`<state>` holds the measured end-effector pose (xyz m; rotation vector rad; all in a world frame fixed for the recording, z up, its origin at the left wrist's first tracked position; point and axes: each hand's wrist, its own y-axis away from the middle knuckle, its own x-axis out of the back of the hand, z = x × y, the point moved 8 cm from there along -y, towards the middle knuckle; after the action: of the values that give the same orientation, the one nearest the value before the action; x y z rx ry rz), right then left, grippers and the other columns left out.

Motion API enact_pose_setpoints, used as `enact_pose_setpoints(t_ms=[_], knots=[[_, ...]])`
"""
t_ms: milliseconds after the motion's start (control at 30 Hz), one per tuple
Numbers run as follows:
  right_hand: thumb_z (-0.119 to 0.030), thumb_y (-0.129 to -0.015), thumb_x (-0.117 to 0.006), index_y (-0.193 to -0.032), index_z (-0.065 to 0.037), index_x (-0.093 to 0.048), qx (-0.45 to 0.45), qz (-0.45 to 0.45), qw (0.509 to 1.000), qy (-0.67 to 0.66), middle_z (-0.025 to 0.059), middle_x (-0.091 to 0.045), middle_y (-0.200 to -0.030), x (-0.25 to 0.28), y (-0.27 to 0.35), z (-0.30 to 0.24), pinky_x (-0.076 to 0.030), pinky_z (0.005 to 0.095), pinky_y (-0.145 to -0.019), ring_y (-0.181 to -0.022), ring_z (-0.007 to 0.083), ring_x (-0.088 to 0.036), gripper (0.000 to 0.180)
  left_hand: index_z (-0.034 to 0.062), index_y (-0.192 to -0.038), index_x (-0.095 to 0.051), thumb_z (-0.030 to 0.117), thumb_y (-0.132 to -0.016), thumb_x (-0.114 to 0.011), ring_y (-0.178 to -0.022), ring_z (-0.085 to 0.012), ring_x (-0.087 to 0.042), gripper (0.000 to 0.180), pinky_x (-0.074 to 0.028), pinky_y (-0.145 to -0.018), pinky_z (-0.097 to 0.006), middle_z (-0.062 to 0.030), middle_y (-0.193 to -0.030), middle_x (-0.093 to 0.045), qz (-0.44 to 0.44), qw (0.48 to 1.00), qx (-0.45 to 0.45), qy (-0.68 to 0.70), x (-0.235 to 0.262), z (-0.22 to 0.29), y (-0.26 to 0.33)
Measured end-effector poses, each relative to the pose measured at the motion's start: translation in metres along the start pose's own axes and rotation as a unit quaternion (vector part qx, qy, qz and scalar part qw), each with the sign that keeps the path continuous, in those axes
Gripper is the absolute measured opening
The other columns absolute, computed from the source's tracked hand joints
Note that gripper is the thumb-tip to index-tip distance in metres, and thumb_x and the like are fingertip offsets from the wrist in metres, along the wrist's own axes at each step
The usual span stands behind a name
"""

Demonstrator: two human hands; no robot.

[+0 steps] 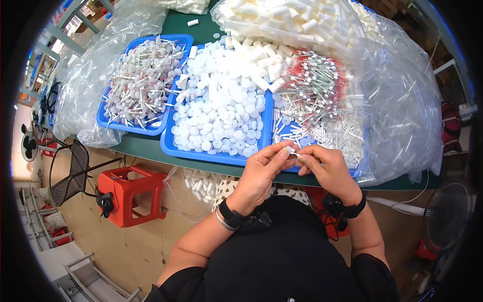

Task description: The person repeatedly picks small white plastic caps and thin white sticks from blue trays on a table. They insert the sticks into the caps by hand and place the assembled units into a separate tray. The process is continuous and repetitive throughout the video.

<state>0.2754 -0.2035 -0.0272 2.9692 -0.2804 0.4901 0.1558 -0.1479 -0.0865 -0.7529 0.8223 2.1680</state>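
Note:
Close to the table's front edge, my left hand [264, 168] pinches a small white cap-like piece [290, 150] between thumb and fingertips. My right hand [328, 168] is closed on a thin white stick [297, 155] whose end meets that piece. Just beyond both hands, a blue tray holds loose thin white sticks [344, 136] and a heap of red-and-white thin parts [317, 80]. Left of it, another blue tray [211, 154] is heaped with translucent white discs [221, 116] and white foam-like cylinders [256, 55]. My fingers partly hide the held pieces.
A blue tray [146, 131] of stick-and-disc pieces stands at the left. Clear plastic bags [402, 110] bulge at the right and far left, and a bag of cream cylinders [297, 20] lies at the back. On the floor are a red stool [118, 199] and a fan [445, 214].

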Motion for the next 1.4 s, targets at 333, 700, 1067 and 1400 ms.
enact_pose_setpoints(t_ms=[333,700,1067,1400], knots=[[-0.011,-0.093,-0.061,-0.105,0.0,-0.059,-0.02,-0.02,0.999,-0.036,0.0103,-0.069,-0.079,-0.015,-0.004,-0.004,-0.052,0.0282,-0.056,-0.061,0.019,-0.067,0.017,-0.0039,-0.122,-0.058,0.015,-0.096,-0.058,-0.096,-0.0176,-0.064,0.032,-0.051,-0.089,-0.031,-0.0114,-0.111,-0.064,0.02,0.987,-0.065,-0.143,0.01,0.026,0.005],[-0.004,-0.074,-0.055,-0.092,-0.006,-0.063,0.195,0.135,0.778,0.582,0.0073,-0.052,-0.087,0.037,-0.039,-0.02,-0.04,0.0362,-0.073,-0.083,0.0241,-0.053,0.02,-0.0004,-0.122,-0.055,0.021,-0.095,-0.06,-0.101,-0.0148,-0.061,0.035,-0.049,-0.086,-0.027,-0.0119,-0.115,-0.064,0.16,0.943,-0.289,-0.03,0.102,0.228,0.006],[-0.005,-0.073,-0.062,-0.081,-0.007,-0.068,0.215,0.097,0.811,0.536,0.0066,-0.06,-0.08,0.025,-0.005,-0.023,-0.042,0.0358,-0.07,-0.075,0.0235,-0.056,0.01,0.0024,-0.105,-0.063,0.001,-0.075,-0.068,-0.093,-0.03,-0.055,0.031,-0.046,-0.081,-0.038,-0.0113,-0.1,-0.062,0.011,0.545,-0.341,-0.766,0.004,0.092,0.0],[-0.008,-0.093,-0.059,-0.099,0.0,-0.066,0.041,0.171,0.982,-0.071,0.0089,-0.067,-0.1,0.065,0.002,-0.006,-0.049,0.0271,-0.071,-0.085,0.0152,-0.065,0.012,0.004,-0.091,-0.064,-0.001,-0.074,-0.067,-0.085,-0.0293,-0.054,0.018,-0.045,-0.078,-0.038,-0.0093,-0.089,-0.06,0.003,0.534,-0.328,-0.779,0.004,0.089,-0.007]])
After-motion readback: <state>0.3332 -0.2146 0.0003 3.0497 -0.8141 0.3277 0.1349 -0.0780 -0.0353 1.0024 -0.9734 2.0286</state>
